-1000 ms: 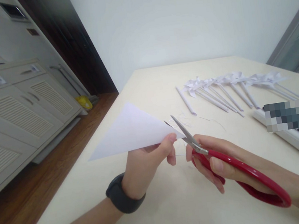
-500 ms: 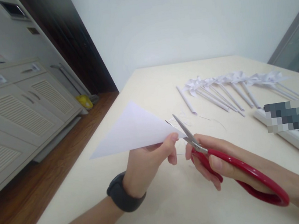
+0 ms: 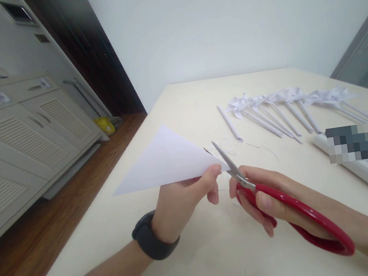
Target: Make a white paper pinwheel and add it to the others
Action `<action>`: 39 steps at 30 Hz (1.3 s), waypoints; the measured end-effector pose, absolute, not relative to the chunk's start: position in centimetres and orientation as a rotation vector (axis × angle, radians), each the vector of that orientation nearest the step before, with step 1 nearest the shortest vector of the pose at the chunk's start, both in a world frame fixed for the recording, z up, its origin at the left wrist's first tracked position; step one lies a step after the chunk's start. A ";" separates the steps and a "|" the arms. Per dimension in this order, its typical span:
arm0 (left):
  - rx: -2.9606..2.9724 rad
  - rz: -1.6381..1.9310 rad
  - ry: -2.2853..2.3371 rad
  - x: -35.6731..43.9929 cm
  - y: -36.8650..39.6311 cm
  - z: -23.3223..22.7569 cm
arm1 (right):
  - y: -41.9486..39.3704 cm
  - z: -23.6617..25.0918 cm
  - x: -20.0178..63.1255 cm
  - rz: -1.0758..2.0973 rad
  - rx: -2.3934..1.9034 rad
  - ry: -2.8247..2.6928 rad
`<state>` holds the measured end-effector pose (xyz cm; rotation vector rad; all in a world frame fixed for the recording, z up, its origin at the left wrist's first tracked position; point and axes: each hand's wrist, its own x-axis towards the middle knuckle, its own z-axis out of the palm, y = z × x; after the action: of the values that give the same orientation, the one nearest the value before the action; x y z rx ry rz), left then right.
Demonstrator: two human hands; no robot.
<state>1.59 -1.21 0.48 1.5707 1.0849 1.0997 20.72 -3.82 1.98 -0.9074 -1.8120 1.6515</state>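
Barely anything has shifted since the earlier frame: the paper (image 3: pixel 166 161) sits a touch further right and the scissors (image 3: pixel 283 208) have edged slightly right with it. I see my left hand (image 3: pixel 182 202) closed on the folded paper triangle, thumb and fingers pinching its right corner, holding it in the air above the counter (image 3: pixel 205 263). My right hand (image 3: pixel 268 199) is wrapped around the red scissors' handles; the blades stand a little apart (only narrowly), their tips right at the pinched corner of the paper, just beside my left thumb. The paper's long edge runs out to the left past the counter's left edge, over the wooden floor (image 3: pixel 32 250). Open counter lies below and in front of both hands, with a few thin paper slivers (image 3: pixel 226 148) just beyond the blades. Further back a row of paper pinwheels (image 3: pixel 285 105) lies well apart from the hands, and a white box (image 3: pixel 362 163) sits along the right side.
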 end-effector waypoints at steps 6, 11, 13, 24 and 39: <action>1.550 1.122 1.062 1.5 -1.3 0.3 | -3.7 2.0 20.6 1.619 -0.908 -1.830; 1.550 1.127 1.081 1.7 -1.2 0.5 | -3.7 1.8 20.7 1.616 -0.900 -1.826; 1.555 1.126 1.099 1.8 -1.3 0.6 | -3.8 1.8 20.7 1.639 -0.908 -1.809; 1.550 1.118 1.071 1.7 -1.2 0.4 | -3.8 3.0 20.6 1.759 -1.075 -1.728; 1.494 1.058 0.880 1.4 -1.3 0.1 | -3.6 1.6 21.1 1.637 -0.989 -1.716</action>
<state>1.38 -1.27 0.12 1.4945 0.8804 1.0584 21.15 -3.61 1.65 -0.9889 -1.7160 1.6369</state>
